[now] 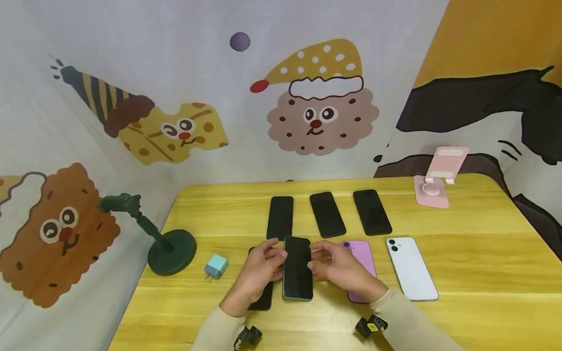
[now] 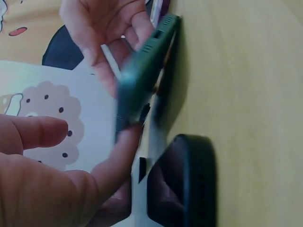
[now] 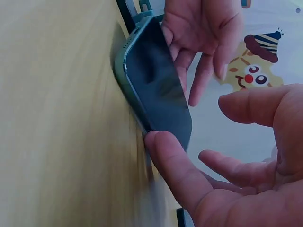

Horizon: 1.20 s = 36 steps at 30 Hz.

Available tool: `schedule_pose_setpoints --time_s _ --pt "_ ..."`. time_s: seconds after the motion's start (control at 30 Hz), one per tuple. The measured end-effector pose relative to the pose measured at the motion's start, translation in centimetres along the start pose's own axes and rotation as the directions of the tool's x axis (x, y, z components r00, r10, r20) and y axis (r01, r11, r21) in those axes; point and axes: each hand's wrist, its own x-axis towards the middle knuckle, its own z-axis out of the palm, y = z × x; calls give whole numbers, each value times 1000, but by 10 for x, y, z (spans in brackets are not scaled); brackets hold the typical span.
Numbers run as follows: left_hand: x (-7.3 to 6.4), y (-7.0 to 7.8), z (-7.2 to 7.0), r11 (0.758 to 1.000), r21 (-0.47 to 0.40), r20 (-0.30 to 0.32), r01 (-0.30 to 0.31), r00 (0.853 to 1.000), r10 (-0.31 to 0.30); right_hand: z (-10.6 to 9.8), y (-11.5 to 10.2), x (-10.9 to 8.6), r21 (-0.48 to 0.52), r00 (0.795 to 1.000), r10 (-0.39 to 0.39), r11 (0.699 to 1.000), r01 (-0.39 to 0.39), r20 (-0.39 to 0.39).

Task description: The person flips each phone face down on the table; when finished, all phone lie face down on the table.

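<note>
Your left hand [image 1: 258, 272] and right hand [image 1: 341, 268], both grips loose, flank the green-framed black-glass phone [image 1: 297, 271], long axis pointing away from you.

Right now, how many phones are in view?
7: three black phones at back; dark phone partly beneath left hand; purple phone partly beneath right hand; green phone between hands; white phone rightmost.

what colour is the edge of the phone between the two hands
Green; the phone edge shows best in the left wrist view.
</note>
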Motion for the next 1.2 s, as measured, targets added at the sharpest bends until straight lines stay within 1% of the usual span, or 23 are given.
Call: schedule_pose_setpoints --time_s 0.07,0.13,0.2,0.33,0.4,0.43,0.53,0.63,0.73,0.77,0.83,0.97,1.1,1.2 --pt "2 -2 0 1000 -17 4 -4 1000 4 1 -1 -2 -53 1000 -5 999 4 -15" --pt "3 -4 1 1000 -17 14 -16 1000 17 3 -2 -3 -72 1000 -13 997 12 -21" --pt "4 -5 2 999 -4 37 -44 998 44 4 -3 -3 -29 1000 -15 999 15 -4" --pt "6 -7 4 997 15 98 -80 992 78 5 -3 -3 82 999 4 997 -7 41" --pt "7 -8 5 997 1 135 -78 988 77 4 -4 -4 103 998 14 995 -19 54" --pt "8 -8 6 998 -12 154 -67 986 68 4 -4 -4 108 998 21 994 -27 57" --pt "10 -8 8 998 -40 231 -47 971 55 1 -6 -6 104 997 38 994 -46 70" --pt "11 -8 12 998 -56 319 -22 947 38 -2 -7 -7 120 994 49 991 -61 95" --pt "12 -8 16 998 -56 367 -11 930 31 -4 -7 -7 130 993 44 990 -58 105" --pt "12 -8 18 998 -54 372 -12 928 31 -4 -7 -6 134 994 37 990 -51 104" --pt "12 -8 20 999 -51 367 -12 930 30 -5 -8 -6 135 995 25 990 -38 98" --pt "10 -9 22 999 -47 343 8 939 8 -7 -7 -8 150 995 16 988 -31 99" --pt "8 -10 20 999 -37 316 37 949 -23 -9 -6 -10 165 995 8 986 -25 103" --pt "7 -9 17 999 -29 300 37 954 -27 -12 -6 -11 164 996 0 986 -15 88"
